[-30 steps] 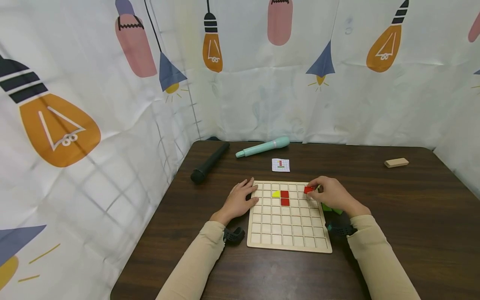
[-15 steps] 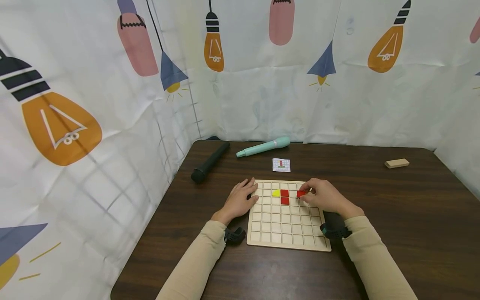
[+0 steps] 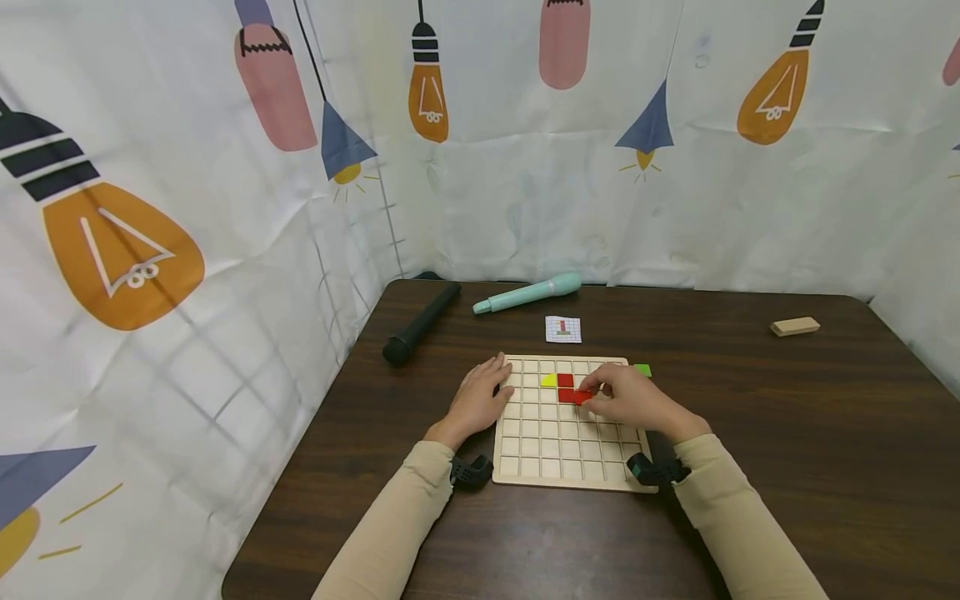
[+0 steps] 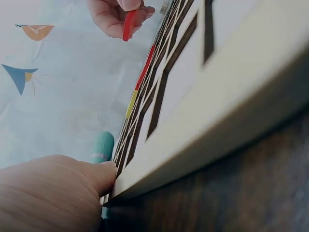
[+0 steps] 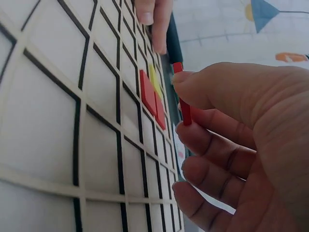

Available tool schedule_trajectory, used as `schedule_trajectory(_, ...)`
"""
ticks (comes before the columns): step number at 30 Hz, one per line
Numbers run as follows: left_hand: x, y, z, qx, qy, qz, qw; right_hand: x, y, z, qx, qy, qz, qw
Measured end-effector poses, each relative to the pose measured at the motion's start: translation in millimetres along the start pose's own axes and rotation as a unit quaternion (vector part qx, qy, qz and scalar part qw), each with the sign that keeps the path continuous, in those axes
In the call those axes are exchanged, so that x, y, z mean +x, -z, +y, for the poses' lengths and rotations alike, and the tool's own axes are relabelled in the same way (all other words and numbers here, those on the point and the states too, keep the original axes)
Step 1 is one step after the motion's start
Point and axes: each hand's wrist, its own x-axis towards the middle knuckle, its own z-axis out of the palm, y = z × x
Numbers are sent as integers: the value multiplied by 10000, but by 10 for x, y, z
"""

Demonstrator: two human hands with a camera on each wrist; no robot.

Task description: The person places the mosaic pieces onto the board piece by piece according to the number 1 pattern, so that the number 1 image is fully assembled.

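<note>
My right hand (image 3: 630, 400) pinches a red square tile (image 5: 182, 94) between thumb and fingers. It holds the tile on edge above the wooden grid board (image 3: 551, 454), as the right wrist view shows. Two red tiles (image 3: 566, 381) lie one below the other in the board's cells, and the held tile overlaps the lower one's right side in the head view. Left of the upper one sits a yellow tile (image 3: 549, 381) with a curved side. My left hand (image 3: 476, 400) rests on the board's left edge, its fingers extended and its thumb on the rim.
A green tile (image 3: 642, 369) shows beyond the board's right edge, partly behind my right hand. Behind the board lie a small printed grid card (image 3: 563, 329), a mint microphone (image 3: 528, 293) and a black microphone (image 3: 420, 325). A wooden block (image 3: 795, 326) lies at the far right.
My right hand has carried the red tile leftward over the board, from its right side to beside the placed red tiles. The board has shifted slightly away; the left hand stays on its edge.
</note>
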Motion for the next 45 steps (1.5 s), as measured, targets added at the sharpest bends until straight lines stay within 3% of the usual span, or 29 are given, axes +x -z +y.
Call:
schedule_trajectory(9, 2, 1, -7, -6, 26, 24, 10000, 60, -146, -98, -387, 136, 36, 9992)
schedule_trajectory(45, -4, 5, 1, -51, 38, -7, 10000, 72, -291, -68, -546, 263, 120, 9981)
